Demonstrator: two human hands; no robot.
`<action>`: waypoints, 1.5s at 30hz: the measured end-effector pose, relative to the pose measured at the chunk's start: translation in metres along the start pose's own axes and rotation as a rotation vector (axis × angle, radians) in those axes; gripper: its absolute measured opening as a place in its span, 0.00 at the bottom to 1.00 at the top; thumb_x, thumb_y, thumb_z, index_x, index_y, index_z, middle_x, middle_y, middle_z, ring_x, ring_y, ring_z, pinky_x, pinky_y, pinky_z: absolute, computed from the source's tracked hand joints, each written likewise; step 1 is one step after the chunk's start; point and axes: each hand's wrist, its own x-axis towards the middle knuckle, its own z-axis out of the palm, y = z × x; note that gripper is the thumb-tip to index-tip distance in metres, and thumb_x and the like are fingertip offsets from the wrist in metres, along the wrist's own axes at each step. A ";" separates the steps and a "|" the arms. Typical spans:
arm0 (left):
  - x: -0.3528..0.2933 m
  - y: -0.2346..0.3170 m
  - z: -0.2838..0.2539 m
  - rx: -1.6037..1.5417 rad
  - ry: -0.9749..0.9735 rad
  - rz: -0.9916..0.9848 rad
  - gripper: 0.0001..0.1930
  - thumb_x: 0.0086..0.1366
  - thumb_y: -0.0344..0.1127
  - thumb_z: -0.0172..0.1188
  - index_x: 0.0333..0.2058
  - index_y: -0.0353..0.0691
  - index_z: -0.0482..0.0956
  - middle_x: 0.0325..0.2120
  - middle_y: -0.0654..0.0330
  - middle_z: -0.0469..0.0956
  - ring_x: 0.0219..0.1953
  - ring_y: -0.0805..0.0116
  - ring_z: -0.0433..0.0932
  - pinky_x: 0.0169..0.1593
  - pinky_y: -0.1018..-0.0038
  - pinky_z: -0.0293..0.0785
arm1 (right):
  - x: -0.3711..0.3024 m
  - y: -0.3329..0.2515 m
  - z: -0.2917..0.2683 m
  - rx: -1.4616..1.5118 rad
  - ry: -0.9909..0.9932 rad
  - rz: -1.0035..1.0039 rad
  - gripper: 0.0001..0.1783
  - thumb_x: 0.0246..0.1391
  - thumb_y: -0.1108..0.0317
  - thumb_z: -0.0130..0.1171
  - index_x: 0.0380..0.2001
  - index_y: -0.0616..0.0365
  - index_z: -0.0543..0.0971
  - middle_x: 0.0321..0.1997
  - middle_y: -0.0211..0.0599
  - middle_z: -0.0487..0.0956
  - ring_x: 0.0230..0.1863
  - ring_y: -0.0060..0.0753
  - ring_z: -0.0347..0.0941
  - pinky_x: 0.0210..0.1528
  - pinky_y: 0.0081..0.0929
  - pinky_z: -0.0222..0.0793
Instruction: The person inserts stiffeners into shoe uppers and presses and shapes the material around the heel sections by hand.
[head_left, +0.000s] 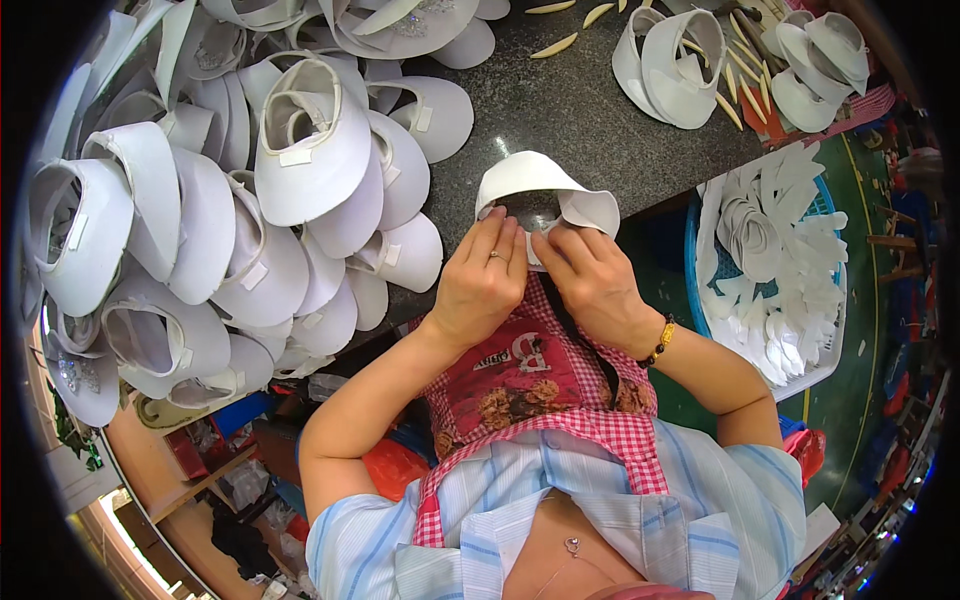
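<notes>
Visor (530,172), white and curved, is showing at the near edge of the counter (560,105); I'm pinching it with my left grip (485,268) and right grip (592,278), more white visors (315,165) lying heaped leftward.

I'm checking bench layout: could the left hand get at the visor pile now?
Probably yes: the visor pile lies beside the left hand, nothing visibly between, though that hand holds the white visor.

The bare dark tabletop (570,112) provides a passage ahead of the held visor (535,172), between the visor pile (318,185) at left and the nested visors (690,100) at upper right. The pile obstructs leftward movement from the left hand (484,262). Right of the right hand (592,275), a filled blue basket (692,265) obstructs passage.
</notes>
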 end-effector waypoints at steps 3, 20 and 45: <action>0.020 -0.009 -0.021 0.193 -0.177 0.206 0.13 0.51 0.30 0.57 0.36 0.30 0.80 0.40 0.50 0.79 0.51 0.56 0.75 0.63 0.48 0.59 | 0.001 -0.004 0.001 -0.089 -0.061 -0.115 0.16 0.40 0.71 0.54 0.34 0.69 0.77 0.41 0.43 0.73 0.42 0.37 0.70 0.44 0.27 0.67; -0.005 -0.039 -0.011 0.091 -0.088 0.138 0.14 0.54 0.32 0.57 0.40 0.36 0.78 0.38 0.59 0.79 0.41 0.68 0.78 0.62 0.40 0.54 | 0.014 -0.029 0.002 -0.239 -0.311 -0.080 0.30 0.46 0.70 0.52 0.54 0.77 0.67 0.47 0.49 0.72 0.50 0.43 0.69 0.47 0.31 0.69; 0.012 -0.050 -0.022 0.137 -0.199 0.366 0.08 0.53 0.32 0.55 0.32 0.38 0.76 0.32 0.56 0.78 0.38 0.64 0.80 0.56 0.60 0.66 | 0.004 -0.025 -0.022 -0.185 -0.467 -0.025 0.26 0.41 0.74 0.57 0.48 0.71 0.71 0.41 0.46 0.72 0.43 0.43 0.72 0.43 0.30 0.68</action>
